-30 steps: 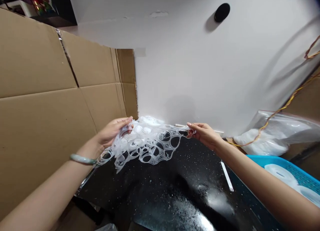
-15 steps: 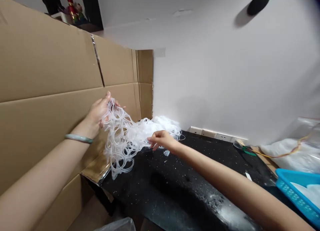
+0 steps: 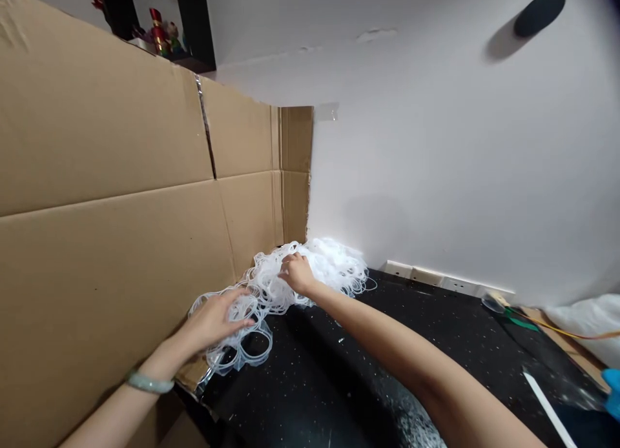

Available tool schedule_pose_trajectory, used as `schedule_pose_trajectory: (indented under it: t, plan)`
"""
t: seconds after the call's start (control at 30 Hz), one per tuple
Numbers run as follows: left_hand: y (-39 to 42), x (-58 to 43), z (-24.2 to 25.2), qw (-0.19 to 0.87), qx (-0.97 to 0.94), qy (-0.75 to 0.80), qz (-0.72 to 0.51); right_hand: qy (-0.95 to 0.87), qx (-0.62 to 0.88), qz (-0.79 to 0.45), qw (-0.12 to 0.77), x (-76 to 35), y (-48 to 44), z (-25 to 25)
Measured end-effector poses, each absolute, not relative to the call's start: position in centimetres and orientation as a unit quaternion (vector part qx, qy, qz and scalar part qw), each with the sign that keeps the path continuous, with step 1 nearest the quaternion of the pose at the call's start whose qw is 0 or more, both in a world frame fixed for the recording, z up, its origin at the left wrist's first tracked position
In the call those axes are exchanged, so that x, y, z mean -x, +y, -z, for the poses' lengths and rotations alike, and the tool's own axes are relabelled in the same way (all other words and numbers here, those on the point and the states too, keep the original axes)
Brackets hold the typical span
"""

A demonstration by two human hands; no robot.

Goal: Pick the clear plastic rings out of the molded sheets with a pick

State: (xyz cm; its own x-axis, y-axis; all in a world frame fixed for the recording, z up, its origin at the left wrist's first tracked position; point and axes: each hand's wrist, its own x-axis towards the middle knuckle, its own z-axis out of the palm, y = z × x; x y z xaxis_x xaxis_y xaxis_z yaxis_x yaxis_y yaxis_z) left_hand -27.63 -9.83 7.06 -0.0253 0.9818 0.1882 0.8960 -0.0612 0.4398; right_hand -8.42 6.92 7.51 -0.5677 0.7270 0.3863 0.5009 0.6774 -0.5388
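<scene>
A heap of white translucent plastic rings (image 3: 334, 267), joined by thin film, lies in the corner of a black speckled tabletop (image 3: 310, 377). My left hand (image 3: 217, 319), with a pale green bangle on its wrist, rests over the near end of the rings, thumb and fingers spread apart. Two large rings stick out just beyond its thumb. Further back, my right hand (image 3: 296, 272) has its fingers curled down into the heap; its fingertips are partly hidden among the rings.
Tall cardboard panels (image 3: 121, 254) stand along the left side and in the corner. Power sockets (image 3: 426, 275) line the foot of the wall. At right are yellow-red wires (image 3: 566, 330), a white bag (image 3: 591, 315), a white strip (image 3: 547, 406) and a blue basket's edge (image 3: 611, 393).
My left hand has lowered the raised strip of rings onto the table and loosened its fingers. My right hand has moved over the heap. The view has shifted slightly left.
</scene>
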Motion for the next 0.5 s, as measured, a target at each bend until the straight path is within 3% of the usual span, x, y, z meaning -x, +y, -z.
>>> schedule_pose_trajectory:
  t: [0.17,0.37,0.5]
  plan:
    - [-11.8,28.5,-3.0,0.101,-0.712,0.671,-0.183,-0.794,0.383,-0.257,0.395,8.4,11.0,-12.6]
    - [-11.9,29.4,-3.2,0.068,-0.701,0.67,-0.236,-0.673,0.303,-0.334,0.587,2.3,11.7,-22.9]
    - [-10.2,29.4,-3.2,0.057,-0.728,0.645,-0.224,-0.673,0.326,-0.336,0.573,-2.8,9.5,-27.6]
